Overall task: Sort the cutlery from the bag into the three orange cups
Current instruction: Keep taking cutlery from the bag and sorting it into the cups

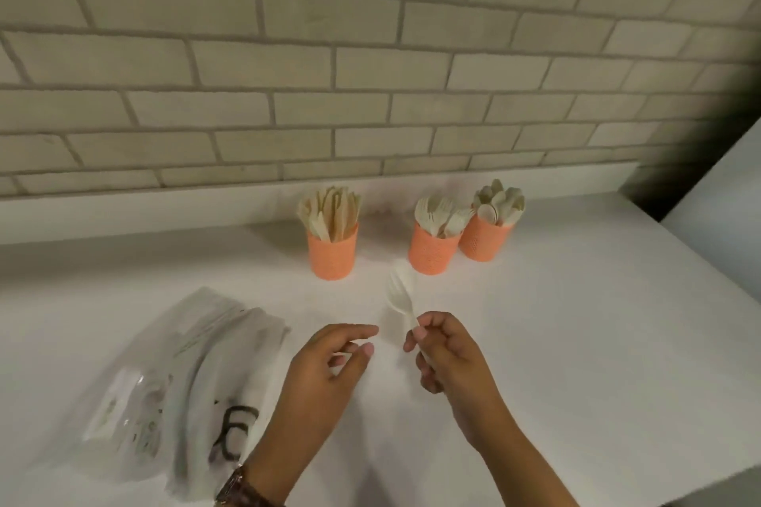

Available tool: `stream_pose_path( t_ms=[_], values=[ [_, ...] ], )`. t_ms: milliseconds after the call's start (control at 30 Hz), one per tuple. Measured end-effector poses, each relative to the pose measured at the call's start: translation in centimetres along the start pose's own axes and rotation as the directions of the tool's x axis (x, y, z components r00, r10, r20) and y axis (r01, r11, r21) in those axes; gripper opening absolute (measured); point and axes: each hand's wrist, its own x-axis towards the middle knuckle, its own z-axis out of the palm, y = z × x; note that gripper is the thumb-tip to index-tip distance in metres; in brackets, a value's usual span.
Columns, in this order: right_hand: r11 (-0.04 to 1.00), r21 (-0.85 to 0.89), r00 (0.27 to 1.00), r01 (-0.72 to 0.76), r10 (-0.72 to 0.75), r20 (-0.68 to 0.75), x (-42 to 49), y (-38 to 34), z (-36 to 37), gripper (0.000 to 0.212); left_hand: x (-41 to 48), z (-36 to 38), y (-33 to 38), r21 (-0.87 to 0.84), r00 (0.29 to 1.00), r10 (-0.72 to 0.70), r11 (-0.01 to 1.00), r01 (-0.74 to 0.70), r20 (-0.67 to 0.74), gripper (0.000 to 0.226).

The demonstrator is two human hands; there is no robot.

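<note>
White surface (576,342) against a pale brick wall (370,53). Three orange cups stand at the back: left cup (332,255) with knives, middle cup (432,255) with forks, right cup (484,241) with spoons; the last two sit just beside each other. Clear plastic bag (185,375) lies at front left. Right hand (449,358) grips a white fork (400,294) by its handle, tines up, short of the middle cup; image blurred there. Left hand (329,366) hangs loosely curled, holding nothing, beside the bag. Wristwatch (234,486) on left wrist.

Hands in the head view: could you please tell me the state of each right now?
Left hand: open, holding nothing.
Right hand: grips a white fork by its handle.
</note>
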Motion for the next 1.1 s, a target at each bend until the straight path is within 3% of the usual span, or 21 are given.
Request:
stream_pose_path(
  t_ms=[133,267,367,467,633,733,800,933,1033,1100],
  values=[
    [0.948,-0.279,0.977,0.153,-0.189,-0.104,0.4,0.5,-3.1,0.009,2.0,4.0,2.2,-0.157,0.994,-0.108,0.981,0.111,0.024,0.013],
    [0.734,-0.579,0.886,0.355,-0.462,-0.043,1.2,0.9,-6.9,0.009,3.9,8.1,4.1,-0.241,0.982,-0.176,0.952,0.187,0.064,0.006],
    [0.684,-0.595,0.85,0.422,-0.527,-0.004,2.4,0.9,-10.1,0.014,4.9,11.9,5.1,-0.302,0.971,-0.226,0.923,0.239,0.077,0.011],
    [0.716,-0.545,0.855,0.437,-0.518,0.005,3.7,0.8,-13.4,0.014,5.4,15.4,5.8,-0.372,0.958,-0.283,0.884,0.282,0.054,0.007],
    [0.784,-0.441,0.879,0.438,-0.476,0.026,5.9,0.7,-18.0,0.01,6.5,20.2,6.5,-0.398,0.947,-0.305,0.885,0.241,-0.106,0.013],
    [0.794,-0.445,0.874,0.414,-0.483,-0.049,7.4,-0.2,-20.6,0.015,8.1,20.6,7.4,-0.397,0.927,-0.288,0.901,0.176,-0.241,0.014],
    [0.827,-0.406,0.887,0.39,-0.455,-0.075,8.4,-0.8,-22.5,0.024,9.7,19.5,8.0,-0.327,0.899,-0.219,0.941,0.092,-0.38,0.013],
    [0.885,-0.316,0.924,0.341,-0.378,-0.062,10.2,-1.6,-24.8,0.029,13.2,16.7,9.7,0.016,0.805,0.083,0.996,-0.091,-0.588,0.011],
    [0.928,-0.194,0.941,0.317,-0.334,-0.056,11.3,-1.7,-25.4,0.037,15.5,15.6,9.7,0.241,0.757,0.243,0.963,-0.117,-0.606,0.009],
    [0.929,-0.165,0.933,0.332,-0.349,-0.085,11.9,-1.8,-25.5,0.052,16.9,15.6,8.4,0.327,0.783,0.275,0.94,-0.098,-0.558,0.015]
  ],
)
